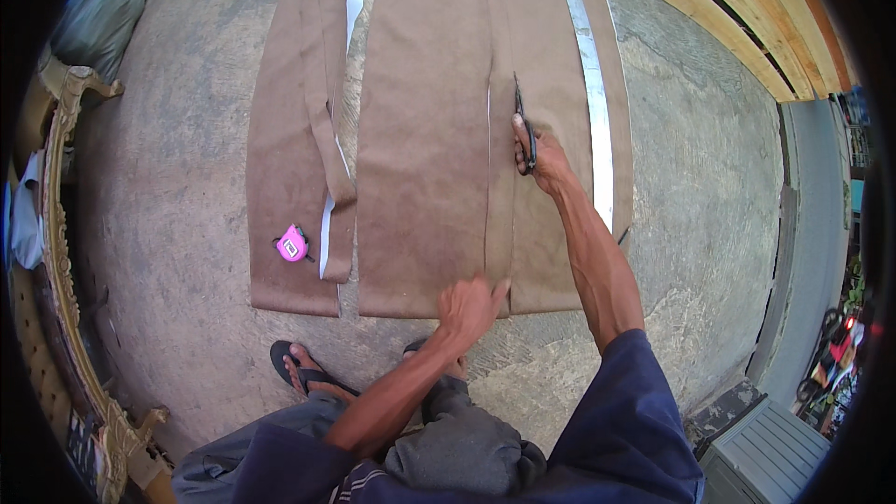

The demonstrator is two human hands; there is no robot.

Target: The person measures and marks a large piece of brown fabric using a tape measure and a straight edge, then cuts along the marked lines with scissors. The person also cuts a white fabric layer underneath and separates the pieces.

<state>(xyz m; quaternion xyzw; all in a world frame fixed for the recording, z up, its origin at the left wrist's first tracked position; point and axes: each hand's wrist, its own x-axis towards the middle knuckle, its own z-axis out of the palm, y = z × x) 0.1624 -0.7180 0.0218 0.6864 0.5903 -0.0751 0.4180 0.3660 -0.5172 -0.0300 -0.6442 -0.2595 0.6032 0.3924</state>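
Note:
Brown fabric (420, 131) with a pale underside lies spread on the floor, cut lengthwise into panels. My right hand (543, 157) grips dark-handled scissors (527, 135), whose blades point away from me above the fabric. Down at the near edge, my left hand (469, 310) is closed, with curled fingers at the end of a narrow fabric strip (499, 224); the fingertips are partly hidden. Along the strip's left side runs a long slit. A long metal straightedge (588, 84) rests on the right part of the fabric. On the left panel sits a pink tape measure (293, 244).
A loose, twisted brown strip (327, 131) lies over the left gap. Wooden crates (723, 9) stand at the far right, a grey slatted box (770, 448) at the near right. Leftward are an ornate carved frame (63, 224) and a grey plastic bag (101, 19).

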